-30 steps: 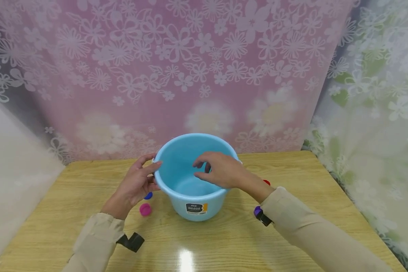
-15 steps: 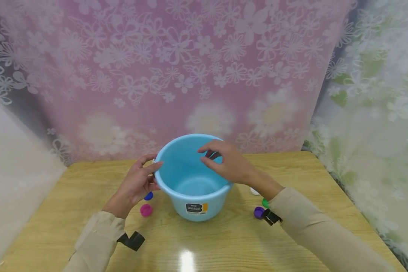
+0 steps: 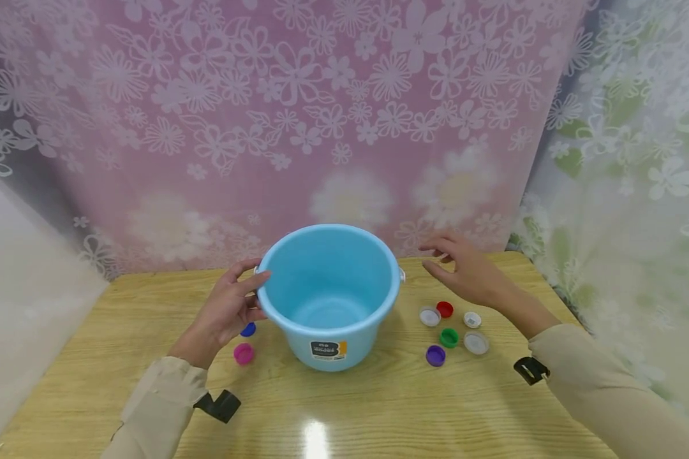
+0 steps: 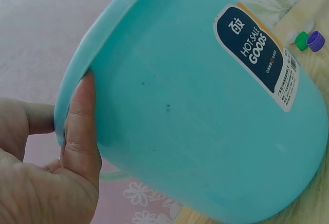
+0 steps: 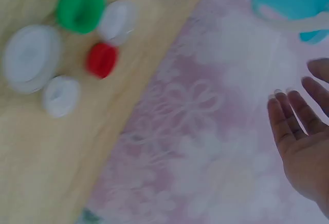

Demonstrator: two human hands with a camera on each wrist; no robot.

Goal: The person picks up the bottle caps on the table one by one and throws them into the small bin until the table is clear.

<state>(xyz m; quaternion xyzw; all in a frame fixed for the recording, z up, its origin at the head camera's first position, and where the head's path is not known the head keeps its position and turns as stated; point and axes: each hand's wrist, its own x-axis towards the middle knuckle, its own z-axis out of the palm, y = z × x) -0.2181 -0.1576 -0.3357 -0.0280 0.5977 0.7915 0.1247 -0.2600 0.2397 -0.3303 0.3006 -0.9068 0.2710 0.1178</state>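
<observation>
A light blue plastic bucket [image 3: 363,341] stands mid-table, a dark label [image 4: 252,49] on its front and its inner bottom showing. My left hand [image 3: 226,309] grips the left side of the rim, thumb on one face and fingers on the other. Off to the bucket's right, my right hand [image 3: 465,271] hovers with loosely bent fingers and nothing in it. Below that hand lie several bottle caps: a red cap [image 3: 444,310], a green cap [image 3: 449,338], a purple cap [image 3: 436,356], a small white cap [image 3: 472,320] and two pale translucent lids, one a larger lid [image 3: 476,343].
Left of the bucket, a pink cap [image 3: 244,354] and a blue cap [image 3: 249,329] lie by my left wrist, the blue one partly hidden. A pink floral curtain [image 3: 344,146] hangs behind the wooden table [image 3: 379,408]. Another patterned curtain [image 3: 637,191] borders the right side.
My right hand has come out from over the bucket and moved right, uncovering the caps there. The left hand keeps its grip on the rim, and the bucket stays put.
</observation>
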